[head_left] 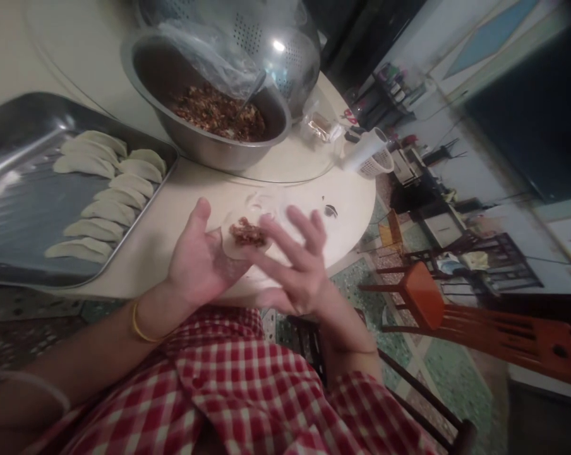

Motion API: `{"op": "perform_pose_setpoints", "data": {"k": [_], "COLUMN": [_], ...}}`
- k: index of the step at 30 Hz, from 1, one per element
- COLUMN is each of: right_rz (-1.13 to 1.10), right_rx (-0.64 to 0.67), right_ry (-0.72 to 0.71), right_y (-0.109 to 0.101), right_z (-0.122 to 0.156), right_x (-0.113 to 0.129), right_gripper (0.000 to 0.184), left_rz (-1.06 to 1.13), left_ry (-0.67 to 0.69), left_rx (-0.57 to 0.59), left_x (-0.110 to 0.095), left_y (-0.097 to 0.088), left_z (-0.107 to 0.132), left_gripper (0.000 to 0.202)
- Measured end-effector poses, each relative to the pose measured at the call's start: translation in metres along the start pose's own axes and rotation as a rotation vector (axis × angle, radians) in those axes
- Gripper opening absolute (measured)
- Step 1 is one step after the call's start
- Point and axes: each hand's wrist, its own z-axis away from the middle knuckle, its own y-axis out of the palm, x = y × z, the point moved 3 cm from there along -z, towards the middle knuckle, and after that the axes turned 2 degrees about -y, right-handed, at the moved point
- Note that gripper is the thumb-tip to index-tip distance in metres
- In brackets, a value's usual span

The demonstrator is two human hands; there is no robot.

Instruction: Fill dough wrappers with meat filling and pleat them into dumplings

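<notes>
The left hand [198, 262] lies palm up and cups a round dumpling wrapper [240, 243] across its fingers, with a lump of dark filling [247, 234] sitting near the wrapper's middle. The right hand [297, 265] is released, fingers spread, its fingertips [266, 222] resting at the edge of the wrapper just beside the filling and gripping nothing. To fold well from here, it looks wise to keep the filling centred and clear of the rim, bring the far edge over evenly, and pinch from one end so no meat is caught in the seam; the cupped palm should stay level so the wrapper does not slide. Beyond the hands, a metal bowl [204, 136] of more filling stands on the counter [172, 208], partly covered by a plastic bag [210, 54], with a colander [285, 50] behind it. Off to the left of the left hand, a metal tray [24, 215] holds a row of folded dumplings [108, 189], with bare room remaining. A white cup [368, 151] sits farther right. Nothing lies between the hands and the tray.
</notes>
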Motion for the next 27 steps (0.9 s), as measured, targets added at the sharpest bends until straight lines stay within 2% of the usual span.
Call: {"op": "perform_pose_setpoints", "data": {"k": [1, 3, 6, 8, 10, 13, 16, 18, 21, 23, 26, 27], "right_rz": [0.041, 0.227, 0.375, 0.356, 0.332, 0.294, 0.238, 0.221, 0.219, 0.165, 0.029, -0.015], "right_rx": [-0.078, -0.057, 0.155, 0.296, 0.391, 0.473, 0.495, 0.438, 0.226, 0.098, 0.005, 0.01], "right_ry": [0.062, 0.323, 0.733, 0.871, 0.928, 0.942, 0.948, 0.961, 0.917, 0.791, 0.507, 0.427], "right_y": [-0.006, -0.012, -0.013, -0.007, 0.001, 0.013, 0.017, 0.012, -0.006, -0.015, -0.018, -0.016], "right_z": [0.008, 0.029, 0.068, 0.091, 0.105, 0.113, 0.113, 0.111, 0.103, 0.093, 0.073, 0.067], "right_x": [-0.012, -0.047, -0.106, -0.131, -0.143, -0.149, -0.152, -0.153, -0.14, -0.118, -0.076, -0.063], "right_gripper": [0.058, 0.053, 0.058, 0.06, 0.059, 0.056, 0.057, 0.057, 0.057, 0.052, 0.046, 0.045], "left_rz": [-0.018, -0.054, -0.06, -0.05, -0.041, -0.035, -0.039, -0.045, -0.055, -0.064, -0.074, -0.071], "left_ry": [0.032, 0.06, 0.021, -0.002, -0.004, -0.001, -0.002, 0.019, 0.057, 0.065, 0.056, 0.049], "left_rx": [0.017, 0.031, 0.019, 0.037, 0.083, 0.115, 0.081, 0.061, 0.009, -0.039, -0.063, -0.062], "left_x": [-0.002, -0.005, -0.004, -0.002, -0.001, 0.0, 0.0, -0.001, -0.001, 0.0, 0.002, 0.003], "left_y": [0.0, 0.001, -0.001, -0.003, -0.004, -0.003, -0.001, 0.001, 0.001, 0.0, -0.002, -0.002], "left_z": [0.0, -0.003, -0.008, -0.011, -0.013, -0.015, -0.014, -0.014, -0.015, -0.015, -0.016, -0.016], "left_gripper": [0.076, 0.077, 0.079, 0.078, 0.076, 0.075, 0.075, 0.077, 0.077, 0.077, 0.078, 0.077]}}
